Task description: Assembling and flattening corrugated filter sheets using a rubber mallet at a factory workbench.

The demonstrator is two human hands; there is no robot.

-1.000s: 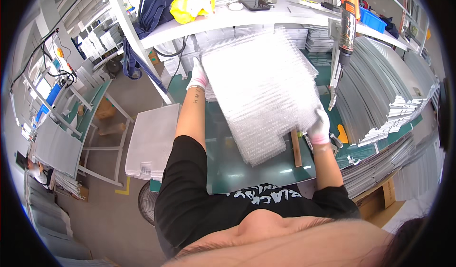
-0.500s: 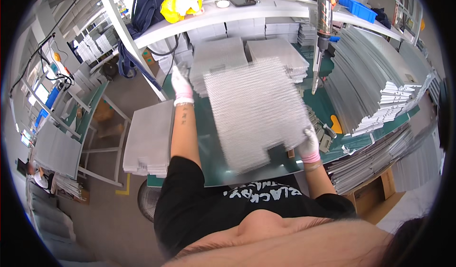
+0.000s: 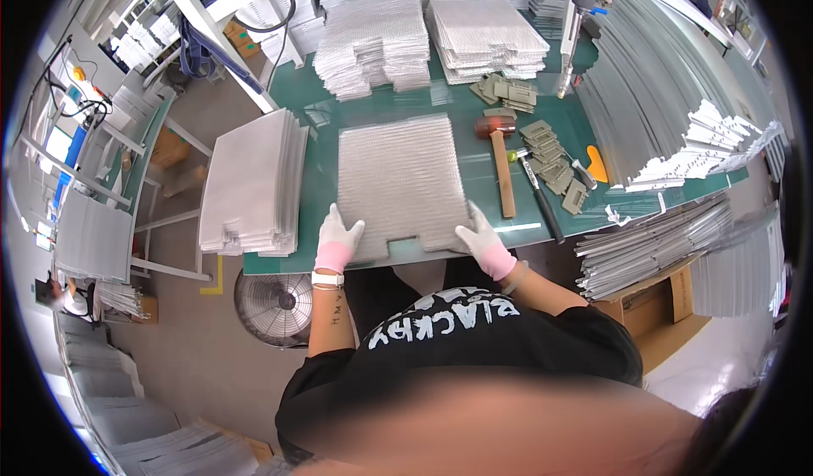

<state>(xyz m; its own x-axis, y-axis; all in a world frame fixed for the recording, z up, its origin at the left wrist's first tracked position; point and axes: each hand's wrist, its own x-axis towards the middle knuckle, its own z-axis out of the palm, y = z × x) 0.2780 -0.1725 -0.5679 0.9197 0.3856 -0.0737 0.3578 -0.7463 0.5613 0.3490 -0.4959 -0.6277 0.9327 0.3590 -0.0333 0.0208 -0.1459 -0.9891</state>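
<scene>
A thin silvery panel [image 3: 400,179] with a finely ribbed, mesh-like face and a notch in its near edge lies on the green tabletop in front of me. My left hand [image 3: 339,240], in a white glove with a pink cuff, grips its near left corner, thumb over the top. At the near right corner my right hand [image 3: 486,243], gloved alike, holds the opposite edge, also with the thumb on top. The fingertips under or beside the edges are partly hidden. To the right of the panel lie a mallet [image 3: 501,167] with a wooden handle and a black-handled hammer [image 3: 542,196].
Left stands a stack of pale notched panels [image 3: 251,184]; two more stacks [image 3: 373,48] [image 3: 487,40] are at the back. Small grey-green plates [image 3: 550,158] and a yellow scraper [image 3: 597,164] lie right. A power driver [image 3: 580,19] hangs over the table near leaning sheets [image 3: 660,95].
The panel, tilted up in the air before, now lies flat on the table. My left hand, earlier off it at the far left, has come down to its near left corner. The head view has tipped downward.
</scene>
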